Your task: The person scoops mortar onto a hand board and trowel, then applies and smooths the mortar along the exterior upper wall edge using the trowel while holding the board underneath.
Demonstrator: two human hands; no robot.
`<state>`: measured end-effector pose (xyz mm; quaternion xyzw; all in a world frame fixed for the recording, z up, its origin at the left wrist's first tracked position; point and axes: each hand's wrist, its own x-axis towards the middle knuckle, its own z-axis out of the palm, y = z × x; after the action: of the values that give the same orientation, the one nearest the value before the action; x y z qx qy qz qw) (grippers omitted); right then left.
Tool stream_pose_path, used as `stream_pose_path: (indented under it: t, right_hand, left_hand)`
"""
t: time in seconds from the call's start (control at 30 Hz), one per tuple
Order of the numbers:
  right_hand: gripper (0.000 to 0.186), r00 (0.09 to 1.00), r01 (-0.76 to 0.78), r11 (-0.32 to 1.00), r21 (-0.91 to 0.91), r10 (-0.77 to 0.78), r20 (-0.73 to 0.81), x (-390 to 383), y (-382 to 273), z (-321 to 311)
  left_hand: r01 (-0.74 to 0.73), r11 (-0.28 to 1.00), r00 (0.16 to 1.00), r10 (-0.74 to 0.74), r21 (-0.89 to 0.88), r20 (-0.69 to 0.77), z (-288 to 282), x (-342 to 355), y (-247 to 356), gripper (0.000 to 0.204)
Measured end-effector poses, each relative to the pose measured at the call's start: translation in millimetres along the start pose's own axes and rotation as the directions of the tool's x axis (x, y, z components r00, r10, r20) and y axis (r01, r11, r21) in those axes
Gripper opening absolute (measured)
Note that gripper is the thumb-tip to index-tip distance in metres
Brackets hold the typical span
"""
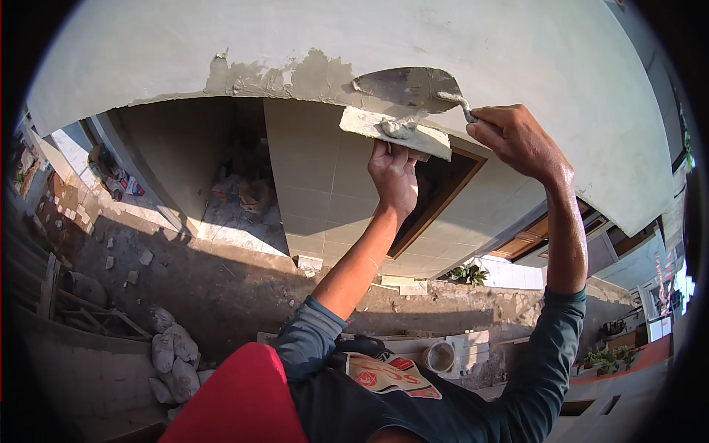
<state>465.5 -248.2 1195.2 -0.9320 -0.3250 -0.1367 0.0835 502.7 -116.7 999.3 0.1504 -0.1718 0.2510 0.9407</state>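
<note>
One pale wall (546, 66) with a grey patch (321, 74) along its lower edge, above ground (221, 280) with sacks (175, 353) and a bucket (441, 356).
The trowel (413, 88) reaches left from the right grip (521, 144), which is closed round its handle; the board (436, 143), bearing a mortar lump (399, 128), sits atop the left grip (395, 181), curled tight beneath it, partly hidden.

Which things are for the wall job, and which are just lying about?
In use:
trowel, in the right hand
board with grey mortar, in the left hand
patched wall

Seemingly just lying about:
pale sacks
rubble chunks
</note>
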Motion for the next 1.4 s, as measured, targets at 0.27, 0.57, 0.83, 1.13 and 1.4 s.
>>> stream_pose_path:
  t: [0.27, 0.57, 0.83, 1.13, 1.4]
  right_hand:
    - [0.029, 0.961, -0.086, 0.982, 0.170, 0.127, -0.247, -40, 5, 0]
    - [0.034, 0.954, -0.051, 0.976, 0.210, 0.110, -0.280, -71, 0, 17]
    - [0.054, 0.995, -0.091, 0.827, 0.555, 0.099, 0.014, -93, -19, 113]
    - [0.035, 0.986, -0.162, 0.388, 0.907, 0.020, 0.168, -73, -99, 226]
    - [0.040, 0.999, -0.025, 0.682, 0.731, 0.002, 0.032, -8, -142, 203]
  left_hand:
    - [0.143, 0.987, 0.983, -0.150, 0.067, 0.108, 2, -13, -42, 0.035]
    - [0.400, 0.916, 0.916, -0.401, 0.020, 0.016, -54, -72, -23, 0.050]
    - [0.105, 0.994, 0.977, -0.101, 0.011, -0.187, -178, -103, 125, 0.045]
    - [-0.086, 0.990, 0.945, 0.117, 0.111, -0.305, -243, -161, 246, 0.048]
    - [-0.092, 0.982, 0.958, 0.132, 0.164, -0.254, -223, -86, 288, 0.051]
